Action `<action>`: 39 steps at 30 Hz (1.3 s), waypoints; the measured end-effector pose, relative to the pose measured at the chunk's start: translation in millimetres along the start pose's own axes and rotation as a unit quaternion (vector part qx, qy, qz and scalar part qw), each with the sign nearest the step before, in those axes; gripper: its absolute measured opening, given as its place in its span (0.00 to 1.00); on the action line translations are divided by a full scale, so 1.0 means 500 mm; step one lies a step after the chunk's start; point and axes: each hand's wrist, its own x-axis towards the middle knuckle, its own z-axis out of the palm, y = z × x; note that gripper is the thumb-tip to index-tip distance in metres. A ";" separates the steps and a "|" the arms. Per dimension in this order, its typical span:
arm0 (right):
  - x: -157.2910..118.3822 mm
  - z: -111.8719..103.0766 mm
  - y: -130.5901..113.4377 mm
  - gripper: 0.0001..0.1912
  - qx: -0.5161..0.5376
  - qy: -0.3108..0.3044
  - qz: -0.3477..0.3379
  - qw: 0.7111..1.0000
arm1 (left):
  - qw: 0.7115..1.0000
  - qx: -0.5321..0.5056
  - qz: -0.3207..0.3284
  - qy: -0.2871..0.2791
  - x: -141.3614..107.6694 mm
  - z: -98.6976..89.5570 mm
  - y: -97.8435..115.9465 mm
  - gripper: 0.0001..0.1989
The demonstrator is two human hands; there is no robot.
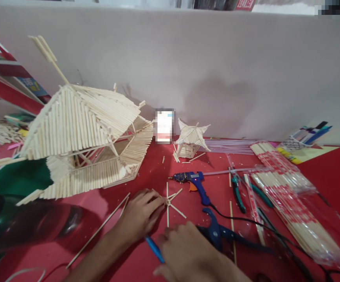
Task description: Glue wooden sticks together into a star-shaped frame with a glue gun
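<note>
Several short wooden sticks meet in a star shape (168, 203) on the red tabletop (111, 219). My left hand (143, 211) reaches from the left, its fingertips together at the star's left side, closed on one of its sticks. Just below the star is my right hand (187, 250), its fingers curled; a blue pen-like tool (154, 248) sticks out to the left beneath it. A blue glue gun (195, 181) lies behind and to the right of the star, its nozzle pointing left.
A large stick pavilion (78, 125) stands at the left, a small one (192, 139) near the wall. Pliers (238, 196), a blue cutter (215, 231) and bagged sticks (295, 203) lie right. A dark bottle (31, 223) is at front left.
</note>
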 end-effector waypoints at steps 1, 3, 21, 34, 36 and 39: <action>0.010 0.016 -0.013 0.19 0.000 0.008 -0.002 1.000 | 1.000 0.001 0.001 0.003 -0.001 0.001 -0.001 0.10; 0.025 0.043 -0.030 0.13 -0.008 0.019 -0.008 1.000 | 1.000 0.002 0.001 0.003 -0.002 0.001 -0.001 0.10; -0.048 0.036 0.021 0.10 -0.054 0.185 -0.105 0.976 | 1.000 -0.020 -0.015 0.003 0.001 -0.002 0.002 0.09; -0.032 0.039 0.053 0.16 -0.052 0.163 -0.141 0.975 | 0.999 -0.040 -0.023 -0.005 0.003 -0.002 0.000 0.09; -0.026 0.026 0.051 0.15 -0.058 0.119 -0.127 0.983 | 0.999 -0.042 -0.021 -0.002 0.003 -0.002 -0.001 0.09; -0.020 0.001 0.043 0.16 -0.062 0.070 -0.110 0.990 | 0.999 -0.040 -0.022 0.001 0.003 -0.002 -0.001 0.10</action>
